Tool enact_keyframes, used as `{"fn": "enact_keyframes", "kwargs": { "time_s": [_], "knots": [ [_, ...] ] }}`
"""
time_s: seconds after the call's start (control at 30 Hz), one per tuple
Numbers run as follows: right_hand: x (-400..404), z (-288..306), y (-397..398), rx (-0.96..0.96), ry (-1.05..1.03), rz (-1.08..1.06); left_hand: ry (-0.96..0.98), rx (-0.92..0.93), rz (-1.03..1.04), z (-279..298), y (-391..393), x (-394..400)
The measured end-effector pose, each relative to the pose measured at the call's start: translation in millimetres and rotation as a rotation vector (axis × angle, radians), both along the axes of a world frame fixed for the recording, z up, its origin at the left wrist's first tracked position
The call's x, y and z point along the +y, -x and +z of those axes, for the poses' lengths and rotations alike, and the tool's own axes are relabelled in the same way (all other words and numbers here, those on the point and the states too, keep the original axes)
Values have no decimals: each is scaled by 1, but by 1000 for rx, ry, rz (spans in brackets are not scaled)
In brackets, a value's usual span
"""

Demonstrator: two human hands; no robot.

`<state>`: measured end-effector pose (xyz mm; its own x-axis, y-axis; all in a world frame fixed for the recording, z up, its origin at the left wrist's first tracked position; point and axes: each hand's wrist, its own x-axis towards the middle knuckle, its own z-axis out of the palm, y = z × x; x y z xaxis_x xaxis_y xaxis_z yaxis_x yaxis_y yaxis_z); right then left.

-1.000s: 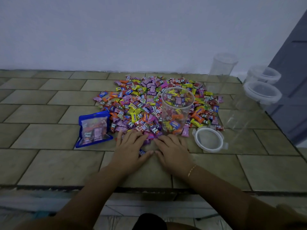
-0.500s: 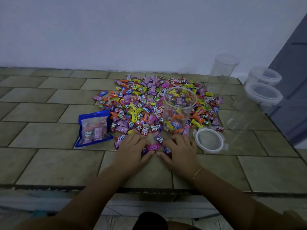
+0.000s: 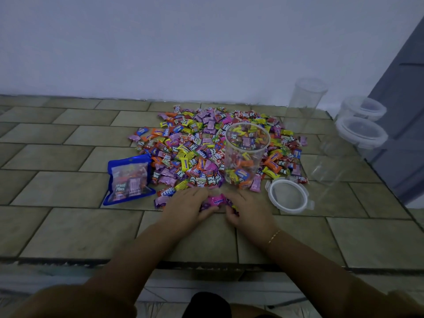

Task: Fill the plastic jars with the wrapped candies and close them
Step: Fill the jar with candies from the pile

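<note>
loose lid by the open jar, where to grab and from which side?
The lid lies flat on the tiled table, right of the candy-filled jar. Pinch the rim at its near-right edge, by the latch tabs sticking out there. Come from above and from the right: that side looks free, while candies and the right hand crowd the left.

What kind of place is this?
Probably a home, not a shop: a tiled table against a plain white wall, loose candies and plastic jars by a doorway.
</note>
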<state>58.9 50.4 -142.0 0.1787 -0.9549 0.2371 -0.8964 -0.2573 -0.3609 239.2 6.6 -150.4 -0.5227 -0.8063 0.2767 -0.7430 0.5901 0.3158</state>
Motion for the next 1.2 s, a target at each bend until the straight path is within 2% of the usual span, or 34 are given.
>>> {"fn": "enact_keyframes", "kwargs": {
  "time_s": [0.17,0.33,0.47,0.53,0.63,0.7,0.8,0.97,1.2],
  "knots": [
    [-1,7,7,-250,45,-103,-11,166,94,10,2,-7],
    [4,16,21,-557,90,-344,-144,495,257,26,10,-12],
    [-3,25,35,-955,94,-552,-253,815,482,47,20,-20],
    [-7,38,40,-1223,104,-589,-376,1041,570,55,21,-31],
    [-18,64,47,-1588,84,-570,-625,1461,598,74,24,-47],
    [-32,85,52,-1772,80,-551,-670,1589,548,92,29,-57],
    [-50,119,55,-1869,98,-538,-679,1663,435,123,41,-67],
    [-77,163,48,-1911,164,-489,-682,1652,392,153,72,-82],
    [-91,150,30,-1768,166,-489,-774,1637,439,145,97,-99]
  ]
}}
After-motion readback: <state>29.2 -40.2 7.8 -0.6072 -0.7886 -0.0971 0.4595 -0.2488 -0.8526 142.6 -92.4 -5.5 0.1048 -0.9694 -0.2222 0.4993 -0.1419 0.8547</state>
